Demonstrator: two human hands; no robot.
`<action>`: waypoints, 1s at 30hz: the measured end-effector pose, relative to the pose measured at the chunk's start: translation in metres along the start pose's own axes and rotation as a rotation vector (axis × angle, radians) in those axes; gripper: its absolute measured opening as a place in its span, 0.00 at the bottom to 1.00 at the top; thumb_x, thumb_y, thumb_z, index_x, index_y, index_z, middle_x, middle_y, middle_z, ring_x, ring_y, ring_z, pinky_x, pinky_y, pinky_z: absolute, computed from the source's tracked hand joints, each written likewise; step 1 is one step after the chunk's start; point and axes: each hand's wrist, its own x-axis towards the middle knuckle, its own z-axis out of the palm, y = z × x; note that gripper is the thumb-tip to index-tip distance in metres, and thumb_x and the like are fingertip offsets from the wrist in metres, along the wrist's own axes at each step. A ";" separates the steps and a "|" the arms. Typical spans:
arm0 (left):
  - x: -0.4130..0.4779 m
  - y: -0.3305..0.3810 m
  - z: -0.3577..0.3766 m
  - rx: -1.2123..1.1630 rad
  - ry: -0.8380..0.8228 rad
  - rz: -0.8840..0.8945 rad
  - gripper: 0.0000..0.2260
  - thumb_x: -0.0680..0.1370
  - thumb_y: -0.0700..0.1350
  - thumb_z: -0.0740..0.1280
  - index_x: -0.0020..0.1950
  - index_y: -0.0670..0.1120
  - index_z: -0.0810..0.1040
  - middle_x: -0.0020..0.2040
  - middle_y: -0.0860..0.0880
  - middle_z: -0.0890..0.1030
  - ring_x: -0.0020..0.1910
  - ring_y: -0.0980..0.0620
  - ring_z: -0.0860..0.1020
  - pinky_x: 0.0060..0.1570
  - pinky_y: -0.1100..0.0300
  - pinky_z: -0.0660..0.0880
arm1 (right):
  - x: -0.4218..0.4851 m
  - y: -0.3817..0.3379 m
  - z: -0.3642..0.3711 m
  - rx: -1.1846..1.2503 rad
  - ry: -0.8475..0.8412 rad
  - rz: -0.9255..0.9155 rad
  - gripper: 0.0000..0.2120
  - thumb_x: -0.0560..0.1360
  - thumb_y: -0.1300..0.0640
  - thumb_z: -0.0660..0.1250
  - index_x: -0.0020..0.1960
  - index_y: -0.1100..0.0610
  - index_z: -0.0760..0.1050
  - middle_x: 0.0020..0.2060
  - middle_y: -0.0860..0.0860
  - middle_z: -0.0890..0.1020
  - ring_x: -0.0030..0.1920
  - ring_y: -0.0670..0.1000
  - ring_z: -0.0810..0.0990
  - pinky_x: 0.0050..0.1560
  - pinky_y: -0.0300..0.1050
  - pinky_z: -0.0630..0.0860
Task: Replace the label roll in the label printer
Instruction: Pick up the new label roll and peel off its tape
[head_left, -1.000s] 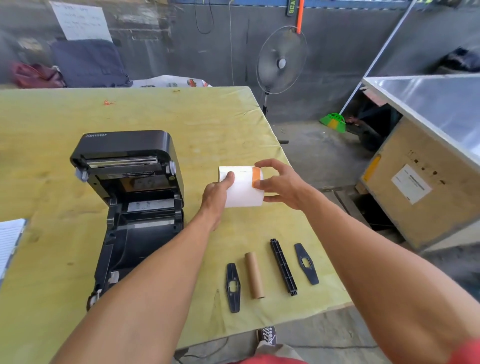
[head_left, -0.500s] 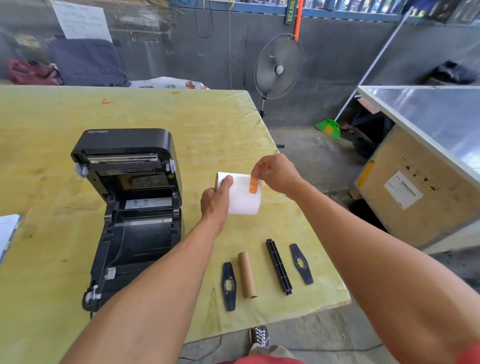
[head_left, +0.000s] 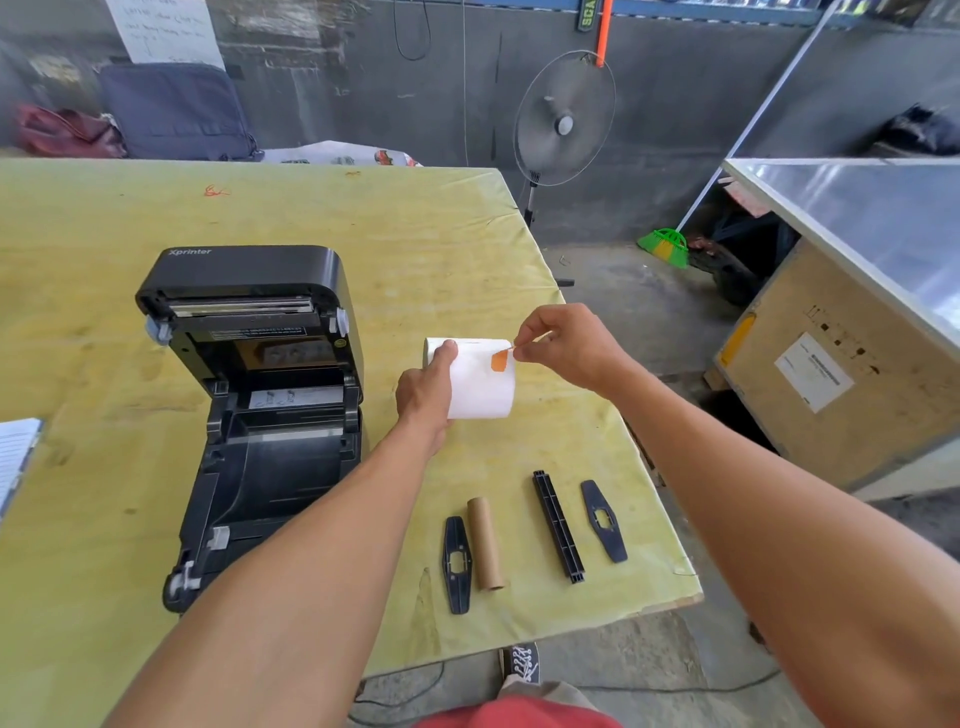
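Observation:
A black label printer (head_left: 260, 395) stands on the yellow-green table (head_left: 363, 234) with its lid swung up and its roll bay empty. To its right my left hand (head_left: 423, 395) grips a white label roll (head_left: 480, 384) by its left end, held above the table. My right hand (head_left: 563, 345) pinches the end of an orange tape strip (head_left: 500, 359) at the roll's upper right, partly peeled away. Near the front edge lie an empty cardboard core (head_left: 485, 543), a black spindle bar (head_left: 557, 525) and two black roll guides (head_left: 456, 564) (head_left: 604, 519).
The table's right edge runs close beside the spindle parts. A wooden crate with a metal top (head_left: 841, 364) stands to the right, a floor fan (head_left: 563, 122) behind the table. White paper (head_left: 15, 457) lies at the left edge. Bags (head_left: 171, 111) rest against the back wall.
My right hand has lifted the orange strip's end off the roll and drawn it up and to the right. The left hand still holds the roll in about the same place.

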 end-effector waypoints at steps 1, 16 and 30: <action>0.001 0.000 0.001 -0.001 0.000 -0.002 0.16 0.71 0.58 0.69 0.41 0.45 0.76 0.41 0.48 0.79 0.38 0.47 0.79 0.42 0.53 0.78 | -0.001 0.001 -0.003 0.018 0.004 0.004 0.03 0.71 0.59 0.76 0.44 0.55 0.83 0.38 0.40 0.83 0.38 0.39 0.78 0.40 0.39 0.72; 0.000 -0.010 0.014 0.049 -0.029 -0.010 0.17 0.69 0.60 0.69 0.42 0.46 0.76 0.42 0.48 0.79 0.39 0.47 0.80 0.46 0.47 0.80 | 0.004 0.008 0.003 -0.177 -0.028 -0.043 0.05 0.74 0.63 0.71 0.44 0.55 0.85 0.37 0.45 0.83 0.33 0.41 0.77 0.38 0.41 0.75; 0.019 -0.009 0.007 -0.016 -0.013 -0.060 0.17 0.71 0.59 0.69 0.47 0.46 0.76 0.54 0.43 0.81 0.50 0.42 0.81 0.48 0.47 0.79 | 0.019 0.029 -0.006 0.005 -0.032 0.098 0.04 0.72 0.62 0.74 0.39 0.57 0.81 0.38 0.48 0.86 0.37 0.46 0.81 0.40 0.45 0.80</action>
